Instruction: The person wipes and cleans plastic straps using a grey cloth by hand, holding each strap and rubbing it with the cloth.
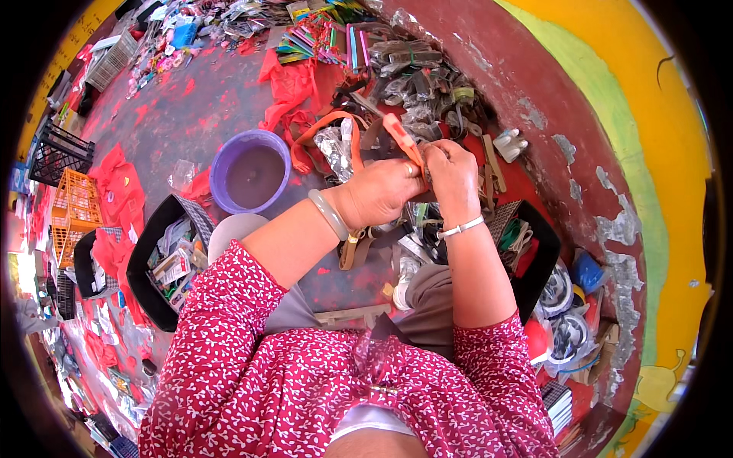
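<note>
My left hand (379, 191), with a pale bangle at the wrist, is closed on an orange belt (400, 136). Close beside it, my right hand (456, 174) pinches at the same spot, fingers bent together. The upper end of the orange belt sticks up between the hands, and an orange loop (356, 143) hangs just left of them. What lies between the fingertips is hidden. Beyond and beneath the hands are brown straps and clear plastic wrapping (334, 150).
A purple bucket (217, 183) of murky water stands left. Black baskets of small goods flank me, one left (143, 267), one right (546, 263). Wrapped belts (416, 69) pile up ahead beside the peeling red wall (527, 84). An orange crate (74, 206) stands far left.
</note>
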`<move>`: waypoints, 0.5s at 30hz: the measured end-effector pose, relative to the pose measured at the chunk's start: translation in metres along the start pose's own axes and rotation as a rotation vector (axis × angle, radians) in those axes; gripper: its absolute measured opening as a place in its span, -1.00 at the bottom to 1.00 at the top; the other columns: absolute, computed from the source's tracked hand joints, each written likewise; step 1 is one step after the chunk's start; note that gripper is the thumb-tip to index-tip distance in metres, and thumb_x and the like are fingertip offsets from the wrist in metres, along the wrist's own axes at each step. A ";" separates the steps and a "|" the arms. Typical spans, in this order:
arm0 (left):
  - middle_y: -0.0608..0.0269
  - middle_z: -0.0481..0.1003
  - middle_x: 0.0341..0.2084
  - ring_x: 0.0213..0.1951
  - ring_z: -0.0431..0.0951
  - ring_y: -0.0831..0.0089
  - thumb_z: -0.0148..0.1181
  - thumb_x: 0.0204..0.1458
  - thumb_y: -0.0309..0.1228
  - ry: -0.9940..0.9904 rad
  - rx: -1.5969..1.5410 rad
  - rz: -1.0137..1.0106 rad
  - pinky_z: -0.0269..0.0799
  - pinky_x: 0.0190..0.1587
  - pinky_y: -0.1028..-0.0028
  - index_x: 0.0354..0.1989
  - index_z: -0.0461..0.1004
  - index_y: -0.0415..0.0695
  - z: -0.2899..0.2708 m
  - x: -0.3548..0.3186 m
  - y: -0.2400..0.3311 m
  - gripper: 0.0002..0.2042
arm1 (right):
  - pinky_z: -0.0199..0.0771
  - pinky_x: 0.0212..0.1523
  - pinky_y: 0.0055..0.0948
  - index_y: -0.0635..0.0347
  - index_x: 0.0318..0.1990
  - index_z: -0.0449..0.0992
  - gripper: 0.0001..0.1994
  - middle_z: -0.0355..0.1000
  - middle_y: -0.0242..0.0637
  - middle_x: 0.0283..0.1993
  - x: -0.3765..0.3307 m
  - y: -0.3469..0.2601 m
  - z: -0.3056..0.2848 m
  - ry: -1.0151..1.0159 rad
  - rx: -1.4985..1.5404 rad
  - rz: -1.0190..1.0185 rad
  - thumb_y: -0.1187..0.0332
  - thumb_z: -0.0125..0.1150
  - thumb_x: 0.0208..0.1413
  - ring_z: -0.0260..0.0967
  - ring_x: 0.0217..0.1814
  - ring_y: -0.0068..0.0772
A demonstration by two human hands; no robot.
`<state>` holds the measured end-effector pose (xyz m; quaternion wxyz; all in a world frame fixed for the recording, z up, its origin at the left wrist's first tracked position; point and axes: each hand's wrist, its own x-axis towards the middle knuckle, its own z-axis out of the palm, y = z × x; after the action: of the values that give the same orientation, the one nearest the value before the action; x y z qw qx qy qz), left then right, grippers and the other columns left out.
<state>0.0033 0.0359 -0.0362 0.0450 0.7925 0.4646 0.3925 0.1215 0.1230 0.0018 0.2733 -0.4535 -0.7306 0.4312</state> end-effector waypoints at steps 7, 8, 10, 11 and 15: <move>0.29 0.50 -0.37 -0.30 0.48 0.57 0.07 0.04 -0.53 0.149 -0.979 -0.679 0.40 -0.23 0.56 -0.21 0.47 -0.26 -0.002 0.008 0.010 -0.84 | 0.37 -0.35 -0.49 0.34 -0.27 0.45 -0.83 0.44 -0.26 -0.34 0.031 0.045 -0.008 -0.179 0.960 0.455 0.42 0.05 0.04 0.38 -0.37 -0.45; 0.28 0.50 -0.37 -0.31 0.49 0.55 0.08 0.03 -0.54 0.253 -1.196 -0.718 0.40 -0.22 0.56 -0.18 0.46 -0.28 -0.011 0.013 0.011 -0.82 | 0.40 -0.32 -0.45 0.31 -0.29 0.44 -0.85 0.44 -0.28 -0.36 0.041 0.054 -0.014 -0.133 1.056 0.474 0.39 0.06 0.08 0.40 -0.37 -0.41; 0.26 0.50 -0.39 -0.33 0.50 0.52 0.10 0.02 -0.53 0.362 -1.304 -0.737 0.41 -0.22 0.54 -0.15 0.44 -0.28 -0.020 0.007 -0.003 -0.79 | 0.44 -0.27 -0.40 0.30 -0.27 0.43 -0.84 0.45 -0.25 -0.34 0.033 0.029 -0.026 -0.071 1.138 0.321 0.37 0.05 0.12 0.42 -0.35 -0.37; 0.26 0.50 -0.39 -0.33 0.50 0.51 0.10 0.01 -0.53 0.369 -1.332 -0.737 0.42 -0.22 0.54 -0.15 0.43 -0.28 -0.023 0.007 -0.002 -0.78 | 0.45 -0.20 -0.37 0.30 -0.25 0.43 -0.82 0.46 -0.23 -0.32 0.030 0.025 -0.034 -0.089 1.149 0.267 0.35 0.03 0.14 0.44 -0.30 -0.35; 0.25 0.50 -0.39 -0.33 0.50 0.48 0.10 0.00 -0.56 0.364 -1.479 -0.762 0.43 -0.22 0.51 -0.15 0.43 -0.28 -0.030 0.008 -0.004 -0.79 | 0.43 -0.12 -0.44 0.32 -0.03 0.33 -0.69 0.41 -0.21 -0.12 0.014 -0.005 -0.036 -0.159 1.066 -0.083 0.44 0.12 0.06 0.41 -0.19 -0.40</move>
<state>-0.0172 0.0356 -0.0129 0.6047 0.2731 0.3238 0.6744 0.1417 0.1481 0.0237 0.4260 -0.1887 -0.4461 0.7642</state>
